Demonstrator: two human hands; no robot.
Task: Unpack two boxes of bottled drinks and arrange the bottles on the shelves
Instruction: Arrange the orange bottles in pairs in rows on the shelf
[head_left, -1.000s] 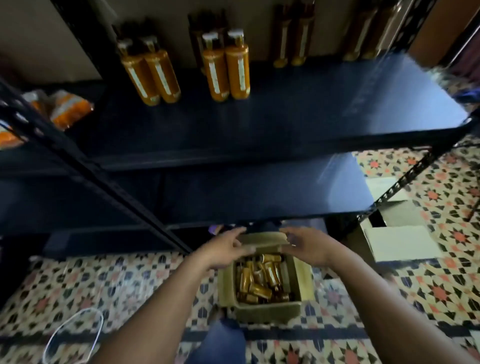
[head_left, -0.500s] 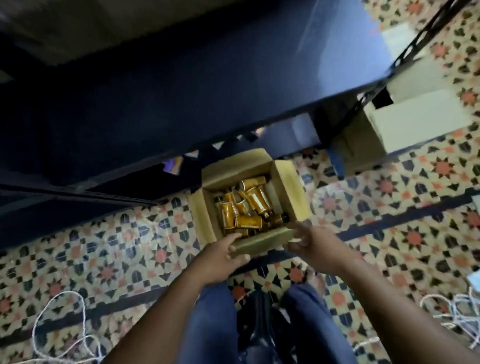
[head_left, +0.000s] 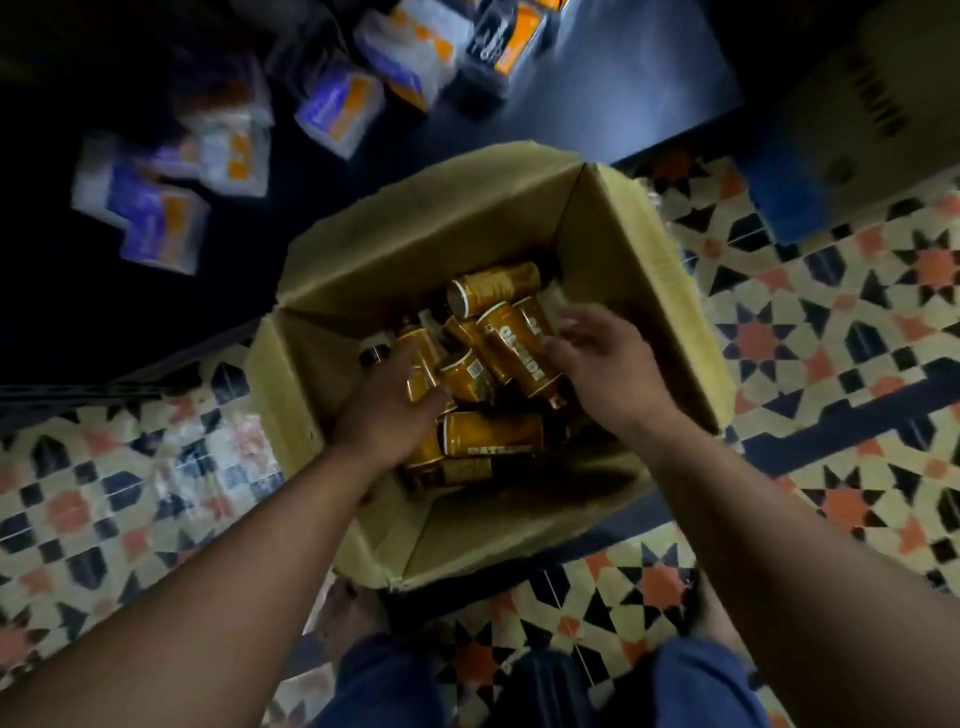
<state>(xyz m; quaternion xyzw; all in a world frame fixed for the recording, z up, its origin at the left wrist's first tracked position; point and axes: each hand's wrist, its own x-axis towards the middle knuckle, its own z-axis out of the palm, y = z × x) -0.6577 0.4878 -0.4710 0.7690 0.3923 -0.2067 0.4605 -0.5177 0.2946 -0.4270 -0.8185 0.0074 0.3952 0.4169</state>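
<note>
Head view, left hand (head_left: 389, 415) on bottles (head_left: 493, 439) in box (head_left: 618, 244), grip unclear, right hand (head_left: 613, 374) splayed

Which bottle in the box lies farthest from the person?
The orange bottle at the pile's far end, on its side, beyond the left hand and right hand; others lie nearer.

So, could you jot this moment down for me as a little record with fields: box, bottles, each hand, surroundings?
Box: open brown cardboard box, flaps spread, standing on the patterned tile floor
Contents: orange labelled drink bottles, lying jumbled in a pile
Left: left hand reaches into the box, on the bottles; grip unclear
Right: right hand, fingers spread, at the pile's right side
Behind: white, purple and orange packets on a dark low shelf
</note>
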